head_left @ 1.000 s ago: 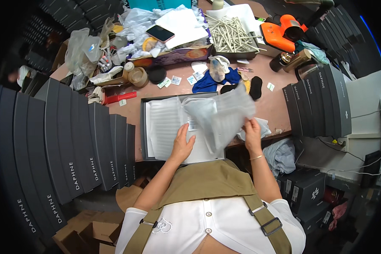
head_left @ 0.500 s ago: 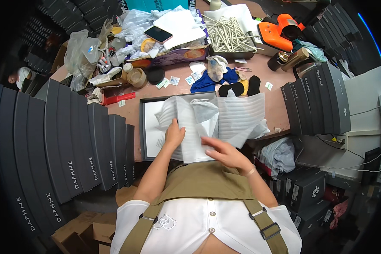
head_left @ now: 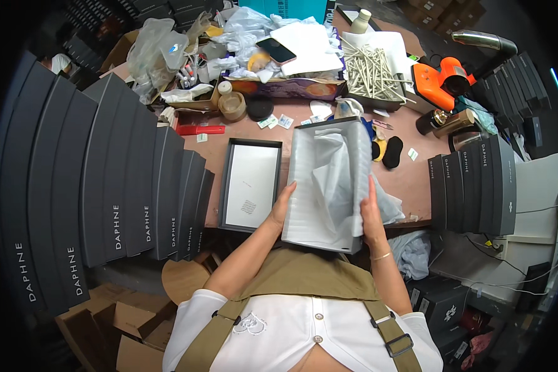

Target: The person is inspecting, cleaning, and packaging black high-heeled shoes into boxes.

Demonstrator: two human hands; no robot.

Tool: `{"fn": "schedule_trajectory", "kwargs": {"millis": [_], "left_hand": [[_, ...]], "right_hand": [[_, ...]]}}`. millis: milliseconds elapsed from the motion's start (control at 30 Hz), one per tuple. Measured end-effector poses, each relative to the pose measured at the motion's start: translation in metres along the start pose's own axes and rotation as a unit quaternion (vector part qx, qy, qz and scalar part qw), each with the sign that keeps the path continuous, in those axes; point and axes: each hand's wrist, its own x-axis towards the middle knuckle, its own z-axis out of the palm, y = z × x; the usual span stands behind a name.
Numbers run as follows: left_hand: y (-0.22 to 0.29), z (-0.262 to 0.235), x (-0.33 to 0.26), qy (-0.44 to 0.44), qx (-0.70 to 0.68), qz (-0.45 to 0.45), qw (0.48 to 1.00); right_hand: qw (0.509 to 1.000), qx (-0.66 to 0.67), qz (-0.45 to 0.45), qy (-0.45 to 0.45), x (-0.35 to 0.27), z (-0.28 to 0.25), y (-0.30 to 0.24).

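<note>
A dark grey shoe box [head_left: 330, 247] is held between my two hands above the near edge of the table. White foam sheet [head_left: 301, 180] lines its sides, and crumpled white tissue paper [head_left: 333, 177] lies inside; whatever is under the tissue is hidden. My left hand [head_left: 283, 203] presses against the left side, thumb up along the wall. On the opposite side my right hand [head_left: 372, 214] grips the right wall with fingers pointing up. Left of the box, a shallow dark lid [head_left: 252, 170] with a white inside rests on the table.
Tall stacks of grey shoe boxes stand at left [head_left: 121, 180] and right [head_left: 474, 186]. White foam sheets [head_left: 390, 209] lie beside the held box. Behind are a tray of white sticks [head_left: 373, 71], a phone [head_left: 277, 51], an orange tool [head_left: 433, 85] and black pads [head_left: 393, 152].
Both hands have moved from the foam sheet to the box's sides, and the box now sits tilted between them, farther right. The lid is uncovered at left. The whole view has shifted.
</note>
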Motion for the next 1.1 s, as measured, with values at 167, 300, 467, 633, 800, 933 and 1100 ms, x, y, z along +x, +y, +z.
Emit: {"fn": "schedule_trajectory", "kwargs": {"millis": [167,300,467,633,800,933,1100], "left_hand": [[-0.011,-0.023,0.008,0.067,0.003,-0.034,0.997],[-0.019,-0.055,0.016,0.230,0.446,0.114,0.857],[0.004,-0.022,-0.017,0.165,0.348,0.208,0.899],[0.022,-0.008,-0.035,0.179,0.340,0.273,0.882],[0.016,0.003,-0.046,-0.030,0.263,0.169,0.949],[0.022,-0.013,-0.038,-0.021,-0.054,0.073,0.996],[0.059,0.000,-0.066,-0.187,-0.135,0.000,0.973]], "right_hand": [[0.984,-0.175,0.023,0.025,0.045,-0.003,0.152],[0.937,-0.346,-0.020,0.052,0.051,-0.008,0.144],[0.940,-0.328,-0.089,-0.038,0.059,0.070,0.078],[0.951,-0.296,-0.087,-0.004,0.080,0.112,0.133],[0.962,-0.240,-0.127,-0.028,0.047,0.101,0.035],[0.939,-0.194,-0.221,-0.178,0.010,0.118,-0.027],[0.998,0.008,-0.028,-0.048,0.020,0.062,-0.041]]}}
